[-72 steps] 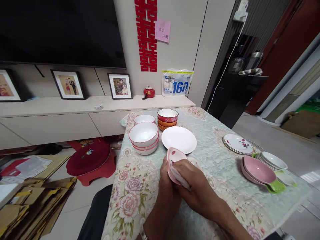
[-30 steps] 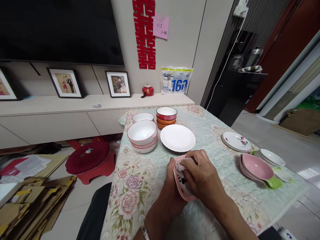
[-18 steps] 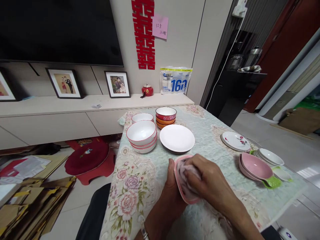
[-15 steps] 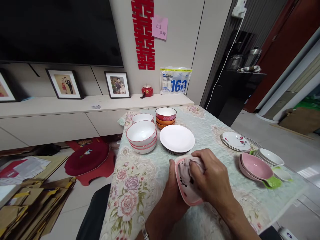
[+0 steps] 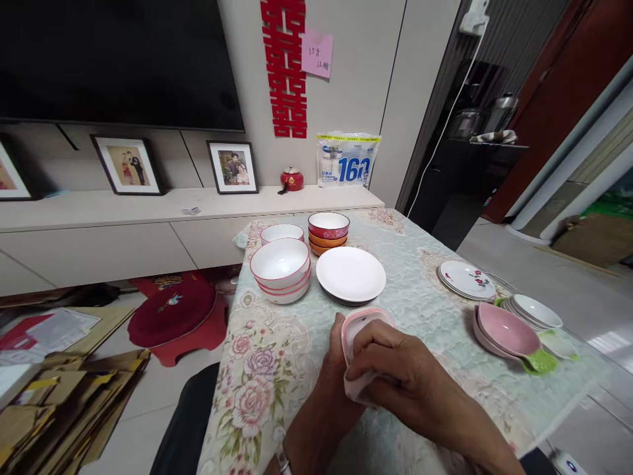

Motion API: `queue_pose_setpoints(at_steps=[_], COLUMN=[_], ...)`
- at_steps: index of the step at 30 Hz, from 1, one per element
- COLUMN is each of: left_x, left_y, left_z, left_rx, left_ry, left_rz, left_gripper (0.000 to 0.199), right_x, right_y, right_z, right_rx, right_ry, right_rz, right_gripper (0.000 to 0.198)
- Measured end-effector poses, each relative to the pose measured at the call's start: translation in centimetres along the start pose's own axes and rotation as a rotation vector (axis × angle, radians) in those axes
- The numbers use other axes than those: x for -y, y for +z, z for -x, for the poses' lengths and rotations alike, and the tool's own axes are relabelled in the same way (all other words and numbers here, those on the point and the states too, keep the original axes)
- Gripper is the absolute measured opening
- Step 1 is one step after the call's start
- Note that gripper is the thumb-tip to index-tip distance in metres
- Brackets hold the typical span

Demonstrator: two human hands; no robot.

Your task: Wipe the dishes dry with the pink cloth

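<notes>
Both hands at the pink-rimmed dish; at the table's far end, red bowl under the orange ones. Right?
No: the red bowl sits on top of the orange ones, per the head view. It is at the far end of the table, and left hand and right hand are both at the pink-rimmed dish.
</notes>
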State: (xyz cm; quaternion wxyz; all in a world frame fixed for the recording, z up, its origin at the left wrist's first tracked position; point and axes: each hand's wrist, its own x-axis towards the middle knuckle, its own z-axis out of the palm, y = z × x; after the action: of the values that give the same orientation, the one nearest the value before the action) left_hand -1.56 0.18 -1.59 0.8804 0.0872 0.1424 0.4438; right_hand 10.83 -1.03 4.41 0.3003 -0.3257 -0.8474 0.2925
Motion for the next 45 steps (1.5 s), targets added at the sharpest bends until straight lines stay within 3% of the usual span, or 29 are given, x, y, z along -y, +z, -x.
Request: queue_pose_setpoints(at_steps=[2,4,7,10,13,16,21,26,29,33,39,42,45], left_x=[-0.1,-0.1,0.2,0.6,0.6,0.4,-0.1,-0.5,-0.4,-0.1,0.1,0.2,0.2], left_y=[0.3,0.4,0.3,-0.1,-0.3,-0.2,0.2,0.3,0.0,-0.3,-0.1,0.2,0.7], left_z=[0.0,0.0,0.0,0.1,0.3,0.2,0.2,0.5,0.4,-0.2,-0.5,-0.2,0.3], left_rx=[-0.007,0.003,0.034,0.052,0.045,0.032,0.043,0.036,0.042,0.043,0.074,0.086,0.099], left_ry=[0.016,0.007,0.016,0.080,0.164,0.196,0.144,0.148,0.180,0.208,0.120,0.110,0.100], left_rz=[-0.026,-0.021,-0.002,-0.020,-0.099,-0.135,-0.073,-0.082,-0.090,-0.072,-0.068,-0.049,-0.008], left_gripper=[0.055,0.059,0.062,0.061,0.057,0.056,0.066,0.065,0.062,0.055,0.065,0.062,0.052], right_x=[-0.2,-0.7,-1.8,-2.6,-2.8,-2.3,-0.7,-0.3,-1.0,-2.7,-5.0,-5.0,-3.9], right_y=[-0.7,-0.8,0.3,2.4,3.8,3.5,1.2,-0.6,-1.0,-0.5,0.5,1.2,2.1], right_z=[0.3,0.4,0.0,-0.6,-1.0,-1.0,-0.8,-0.3,0.3,0.5,-0.5,-0.9,-1.2], right_rx=[0.082,0.054,-0.175,-0.424,-0.491,-0.427,-0.122,0.121,0.144,-0.065,-0.524,-0.618,-0.609], right_ry=[0.045,0.126,0.232,0.236,0.192,0.162,0.133,0.086,0.098,0.138,0.018,0.016,0.008], right_rz=[0.011,0.100,0.348,0.595,0.598,0.329,0.002,0.044,0.174,0.397,0.651,0.616,0.452], right_gripper=[0.025,0.024,0.015,0.011,0.012,0.010,0.015,0.016,0.016,0.018,0.023,0.021,0.024])
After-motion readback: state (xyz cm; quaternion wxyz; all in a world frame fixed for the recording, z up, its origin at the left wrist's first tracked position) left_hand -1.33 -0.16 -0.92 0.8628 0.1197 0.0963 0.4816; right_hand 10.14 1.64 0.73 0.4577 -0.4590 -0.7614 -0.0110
